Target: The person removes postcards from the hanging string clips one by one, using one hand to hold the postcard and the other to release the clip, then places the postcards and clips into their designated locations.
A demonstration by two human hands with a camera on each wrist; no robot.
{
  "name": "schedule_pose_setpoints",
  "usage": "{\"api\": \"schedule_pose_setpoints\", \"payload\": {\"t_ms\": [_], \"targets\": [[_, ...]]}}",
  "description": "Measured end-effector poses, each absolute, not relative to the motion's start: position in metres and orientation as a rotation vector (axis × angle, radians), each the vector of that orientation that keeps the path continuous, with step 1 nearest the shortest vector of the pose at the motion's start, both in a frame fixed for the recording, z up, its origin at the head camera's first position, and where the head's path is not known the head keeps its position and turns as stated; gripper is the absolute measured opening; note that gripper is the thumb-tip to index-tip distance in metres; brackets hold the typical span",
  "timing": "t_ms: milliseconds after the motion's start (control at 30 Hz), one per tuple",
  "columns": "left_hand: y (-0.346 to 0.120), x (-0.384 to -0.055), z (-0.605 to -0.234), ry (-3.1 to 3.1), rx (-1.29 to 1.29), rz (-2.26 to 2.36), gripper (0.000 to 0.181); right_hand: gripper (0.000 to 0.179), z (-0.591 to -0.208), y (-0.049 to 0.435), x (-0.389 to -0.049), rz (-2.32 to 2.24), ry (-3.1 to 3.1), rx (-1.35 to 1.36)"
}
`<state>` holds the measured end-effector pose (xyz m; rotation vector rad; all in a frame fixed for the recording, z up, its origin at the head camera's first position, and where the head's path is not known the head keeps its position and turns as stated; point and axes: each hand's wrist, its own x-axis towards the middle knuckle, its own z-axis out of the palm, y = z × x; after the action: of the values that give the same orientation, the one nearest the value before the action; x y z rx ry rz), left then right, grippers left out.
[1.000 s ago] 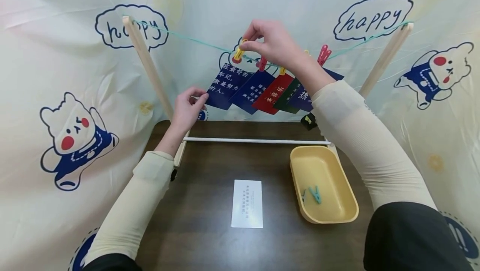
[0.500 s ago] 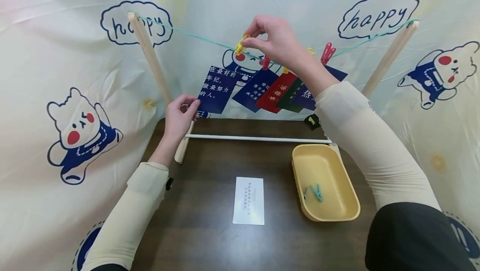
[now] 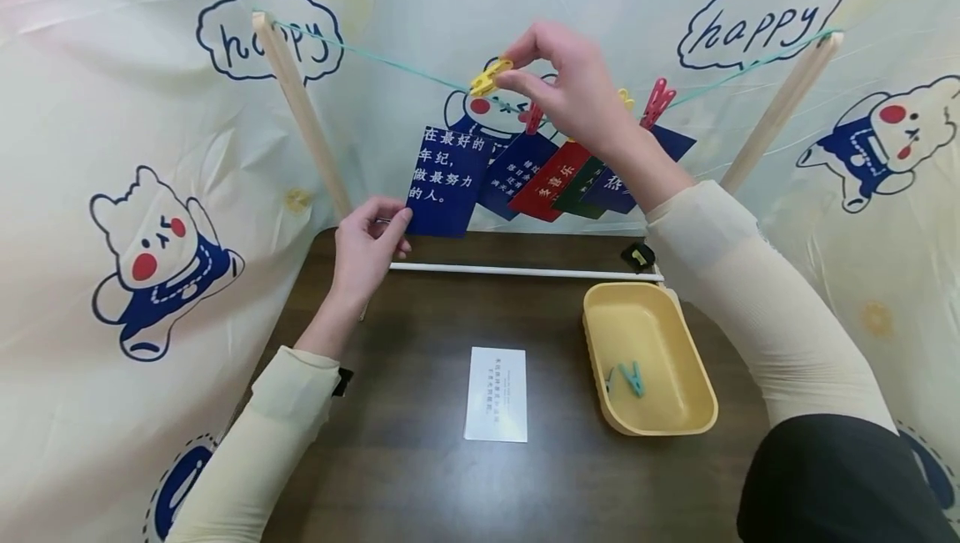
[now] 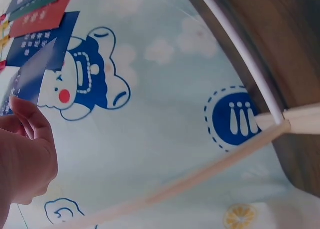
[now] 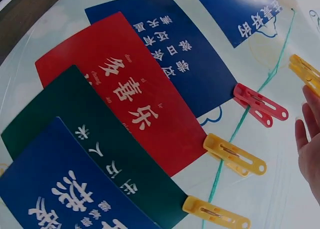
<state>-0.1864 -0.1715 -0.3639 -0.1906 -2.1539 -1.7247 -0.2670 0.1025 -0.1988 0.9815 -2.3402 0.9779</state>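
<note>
My left hand [image 3: 363,247] pinches the lower left edge of a blue card [image 3: 448,180] with white writing, left of the hanging cards. In my right hand [image 3: 570,80], finger and thumb pinch a yellow clothespin [image 3: 490,77], tilted, its jaws pointing left over the green string [image 3: 408,67]. The right wrist view has this clothespin [image 5: 306,73] beside the string, apart from it. Below it hangs a blue card [image 5: 172,54] on a red clothespin [image 5: 260,104], then a red card [image 5: 122,94] and a green card [image 5: 90,134] on yellow ones, and another blue card [image 5: 65,184].
Two wooden posts [image 3: 300,109] hold the string, with a white rod [image 3: 517,271] low between them. A yellow tray [image 3: 675,359] holds teal clothespins [image 3: 633,378]. A white card [image 3: 496,394] lies on the dark table [image 3: 375,443]. A small black object [image 3: 638,256] sits behind the tray.
The blue card in my left hand has come away from the hanging row and turned more upright. The yellow clothespin in my right hand has tipped from steep to nearly level.
</note>
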Motion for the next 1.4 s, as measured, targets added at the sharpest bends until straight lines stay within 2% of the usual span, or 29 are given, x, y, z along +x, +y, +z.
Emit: {"api": "schedule_pose_setpoints", "payload": {"t_ms": [400,667,900,1400], "targets": [[-0.165,-0.170,-0.386,-2.274,-0.163,-1.733,0.023,0.023,-0.234,0.130,-0.248,1.003,-2.152,1.108],[-0.159,-0.159,-0.419,-2.397,-0.218,-1.784,0.019,0.021,-0.298,0.155,-0.234,1.035,-2.254,1.138],[-0.153,-0.153,-0.442,-2.755,-0.274,-1.733,0.013,0.023,-0.353,0.182,-0.217,1.022,-2.443,1.082],[-0.140,-0.135,-0.480,-3.112,-0.340,-1.762,0.004,0.020,-0.406,0.230,-0.188,1.014,-2.649,0.986]]}}
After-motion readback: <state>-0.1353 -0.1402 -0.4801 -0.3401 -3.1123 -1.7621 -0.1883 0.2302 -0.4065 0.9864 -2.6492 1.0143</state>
